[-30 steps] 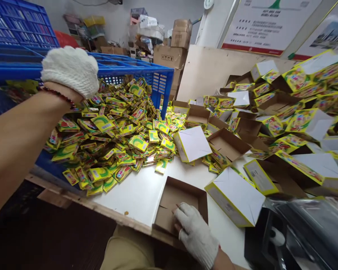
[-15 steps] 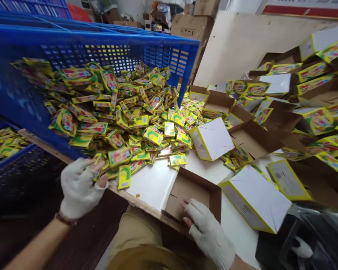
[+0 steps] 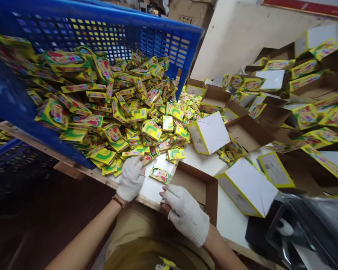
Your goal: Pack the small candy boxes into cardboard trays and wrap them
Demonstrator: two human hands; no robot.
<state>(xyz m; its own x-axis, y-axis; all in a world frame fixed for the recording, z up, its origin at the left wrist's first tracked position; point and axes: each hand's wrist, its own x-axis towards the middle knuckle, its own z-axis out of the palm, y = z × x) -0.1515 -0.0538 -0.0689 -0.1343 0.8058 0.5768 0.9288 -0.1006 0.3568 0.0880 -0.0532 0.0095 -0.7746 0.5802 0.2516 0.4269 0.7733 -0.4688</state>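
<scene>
Small yellow-green printed packs (image 3: 150,129) lie heaped at the mouth of the blue crate. At the heap's front edge is my left hand (image 3: 131,179) in a white fingerless glove, fingertips beside the nearest packs and no pack visible in its grasp. A single pack (image 3: 160,174) lies flat on the white tabletop between my hands. My right hand (image 3: 186,212), gloved likewise, is over the near left part of an open brown cardboard box (image 3: 190,183), thumb and fingers apart. It covers part of the box.
The blue crate (image 3: 174,45) lies tipped toward me on the left. White-and-yellow boxes (image 3: 248,187) stand at right, with more open boxes (image 3: 249,131) piled behind. A black object with plastic wrap (image 3: 295,228) is at lower right. The wooden table edge (image 3: 101,180) runs in front.
My left hand has moved right along the table edge, toward the box. My right hand has shifted left over the box. A pack now lies separately beside the box.
</scene>
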